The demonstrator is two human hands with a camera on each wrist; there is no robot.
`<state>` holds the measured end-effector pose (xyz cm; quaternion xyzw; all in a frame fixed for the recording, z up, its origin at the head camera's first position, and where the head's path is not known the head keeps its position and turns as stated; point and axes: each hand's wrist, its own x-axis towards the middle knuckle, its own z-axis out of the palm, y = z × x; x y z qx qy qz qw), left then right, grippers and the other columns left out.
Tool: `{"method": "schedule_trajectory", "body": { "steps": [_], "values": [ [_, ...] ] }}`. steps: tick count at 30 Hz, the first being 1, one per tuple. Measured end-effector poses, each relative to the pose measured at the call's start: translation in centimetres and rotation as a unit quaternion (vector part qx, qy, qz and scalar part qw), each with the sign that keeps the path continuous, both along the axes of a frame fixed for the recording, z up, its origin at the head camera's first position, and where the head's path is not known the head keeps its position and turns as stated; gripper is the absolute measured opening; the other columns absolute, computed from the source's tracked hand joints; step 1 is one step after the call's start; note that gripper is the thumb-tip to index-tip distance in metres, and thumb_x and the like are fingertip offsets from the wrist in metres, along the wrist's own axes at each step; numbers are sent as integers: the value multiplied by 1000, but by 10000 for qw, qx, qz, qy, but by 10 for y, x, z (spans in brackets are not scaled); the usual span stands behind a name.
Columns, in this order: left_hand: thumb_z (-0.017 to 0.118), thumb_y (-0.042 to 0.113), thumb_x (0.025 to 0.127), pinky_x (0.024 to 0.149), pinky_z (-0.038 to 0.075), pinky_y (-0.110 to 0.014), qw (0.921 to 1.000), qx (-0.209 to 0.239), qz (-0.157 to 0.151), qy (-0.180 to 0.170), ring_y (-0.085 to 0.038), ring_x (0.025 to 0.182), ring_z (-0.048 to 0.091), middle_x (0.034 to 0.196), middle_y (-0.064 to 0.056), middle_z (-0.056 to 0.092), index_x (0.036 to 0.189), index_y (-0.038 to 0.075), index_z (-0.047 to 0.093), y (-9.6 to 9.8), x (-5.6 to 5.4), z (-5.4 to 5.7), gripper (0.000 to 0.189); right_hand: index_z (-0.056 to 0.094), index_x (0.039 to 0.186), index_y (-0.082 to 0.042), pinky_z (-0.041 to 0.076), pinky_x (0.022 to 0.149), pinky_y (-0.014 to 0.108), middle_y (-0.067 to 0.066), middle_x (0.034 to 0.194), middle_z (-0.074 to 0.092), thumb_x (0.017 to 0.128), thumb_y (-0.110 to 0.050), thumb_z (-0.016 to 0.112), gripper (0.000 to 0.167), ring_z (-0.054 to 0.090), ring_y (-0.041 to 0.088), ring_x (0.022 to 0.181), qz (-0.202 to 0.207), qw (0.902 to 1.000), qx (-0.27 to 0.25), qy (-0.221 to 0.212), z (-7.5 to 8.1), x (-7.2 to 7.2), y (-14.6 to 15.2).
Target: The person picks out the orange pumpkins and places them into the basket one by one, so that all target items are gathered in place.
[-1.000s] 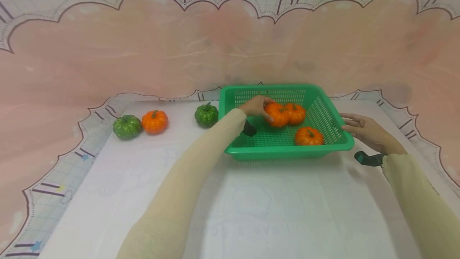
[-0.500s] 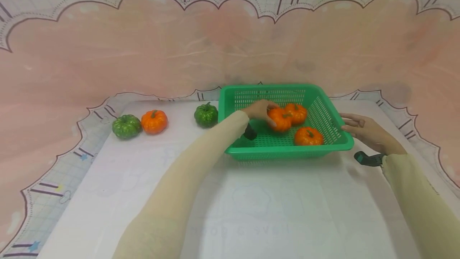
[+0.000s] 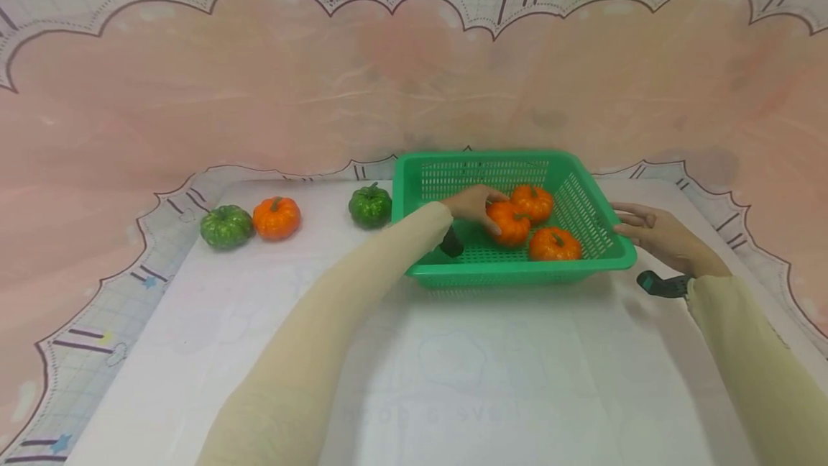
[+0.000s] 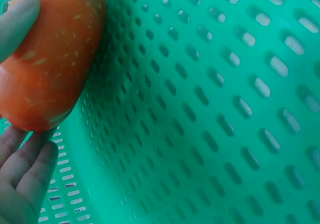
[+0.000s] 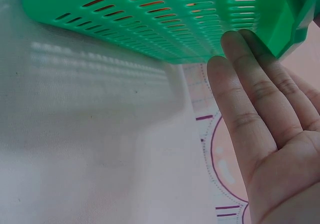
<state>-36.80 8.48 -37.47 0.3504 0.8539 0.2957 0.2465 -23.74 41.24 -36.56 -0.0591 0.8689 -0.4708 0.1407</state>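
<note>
Inside the green basket [image 3: 517,273], my left hand [image 3: 471,205] holds a small orange pumpkin [image 3: 509,225]. In the left wrist view the thumb lies on one side of that pumpkin [image 4: 55,58] and the fingers on the other. Two more orange pumpkins stand in the basket, one behind it [image 3: 533,203] and one at its front right [image 3: 555,244]. At the basket's right wall is my right hand [image 3: 660,236]. Its straight fingers [image 5: 245,103] reach to the outside of the wall in the right wrist view.
On the white table [image 3: 453,358], left of the basket, stand a dark green pumpkin [image 3: 371,207], an orange pumpkin [image 3: 277,218] and a lighter green pumpkin [image 3: 226,227]. A patterned pink cloth [image 3: 323,99] hangs behind.
My left hand has moved the orange pumpkin slightly right and toward the front of the basket, away from the rear pumpkin. My right hand stays at the basket's side.
</note>
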Motion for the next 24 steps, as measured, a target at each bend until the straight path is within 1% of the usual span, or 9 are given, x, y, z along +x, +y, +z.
{"method": "schedule_trajectory", "body": {
  "steps": [2,5,8,13,15,20,24],
  "values": [
    [76,19,79,112,36,-33,10000,-24,-7,-16,-21,138,36,150,-6,38,144,13,39,1,1,0,75,19,149,-2,47,97,19,-33,115,48,97,-21,51,64,49,-18,104,6,10000,-59,2,0,0,0],
    [76,18,79,112,36,-34,10000,-27,17,-23,-21,138,36,151,-6,37,144,13,39,1,3,1,75,18,149,0,46,88,9,-33,114,50,98,-21,50,64,49,-18,104,19,9999,-161,-14,0,0,0],
    [76,17,79,112,36,-34,10000,2,36,-21,-21,138,36,150,-6,38,144,13,39,1,4,1,74,17,149,1,45,87,8,-33,114,50,98,-21,50,64,49,-18,105,26,9998,-208,-25,0,-1,0],
    [76,17,79,112,35,-33,10000,-5,8,-32,-21,138,35,151,-6,37,144,13,38,3,4,0,75,16,149,1,47,93,13,-33,114,50,98,-21,50,65,49,-18,105,15,9999,-155,-41,1,-2,0],
    [76,18,79,113,35,-33,10000,-34,-18,-21,-20,139,35,151,-5,36,144,13,38,5,4,-1,75,17,149,1,47,92,13,-33,113,51,98,-22,50,65,49,-18,104,15,9999,-154,-46,1,-1,0],
    [76,19,79,113,34,-33,10000,-38,-40,-27,-19,139,34,151,-3,37,144,15,39,8,2,-4,76,15,148,3,43,84,5,-33,112,52,97,-18,51,66,50,-18,104,96,9991,-419,25,1,0,-2],
    [77,19,78,113,34,-35,9999,-28,-42,-95,-19,139,33,151,-2,36,144,17,38,8,1,-4,77,15,148,3,42,82,3,-33,113,51,97,-18,50,65,50,-18,105,132,9985,-523,41,1,0,-2]
  ]
}}
